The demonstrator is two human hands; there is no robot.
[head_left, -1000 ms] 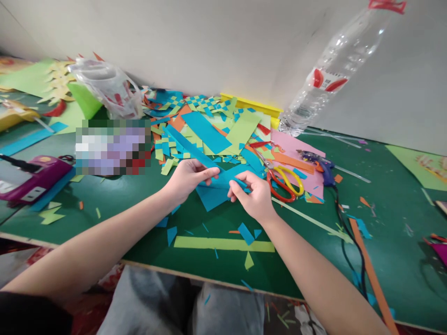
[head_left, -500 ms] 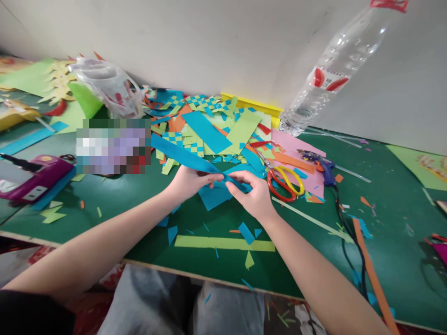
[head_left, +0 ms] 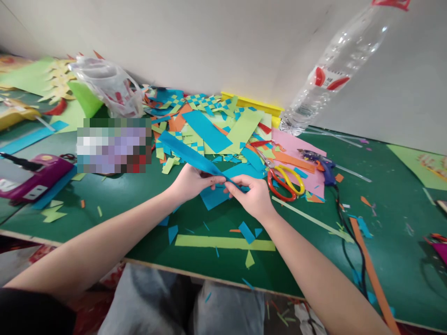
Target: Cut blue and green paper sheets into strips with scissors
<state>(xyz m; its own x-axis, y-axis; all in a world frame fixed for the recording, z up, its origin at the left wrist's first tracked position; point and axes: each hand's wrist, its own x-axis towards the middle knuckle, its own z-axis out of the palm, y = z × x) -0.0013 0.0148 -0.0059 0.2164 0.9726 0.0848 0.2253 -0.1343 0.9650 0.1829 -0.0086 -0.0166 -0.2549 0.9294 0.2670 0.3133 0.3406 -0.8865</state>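
Both hands pinch one long blue paper strip [head_left: 183,150] just above the green table [head_left: 111,204]. My left hand [head_left: 190,183] grips its middle, and the free end sticks up and away to the left. My right hand [head_left: 252,196] holds the near end, fingers closed round it. Under the hands lies a larger blue paper piece [head_left: 214,196]. Red and yellow scissors [head_left: 283,180] lie just right of my right hand.
A heap of blue, green and orange paper scraps [head_left: 213,125] fills the back. A clear plastic bottle [head_left: 331,70] leans on the wall. A glue gun [head_left: 319,164] with its black cord, a purple device [head_left: 33,177], a plastic bag [head_left: 108,88] and a light green strip [head_left: 223,243] lie around.
The strip's free end has swung up and to the left. Both hands have drawn closer together on the strip.
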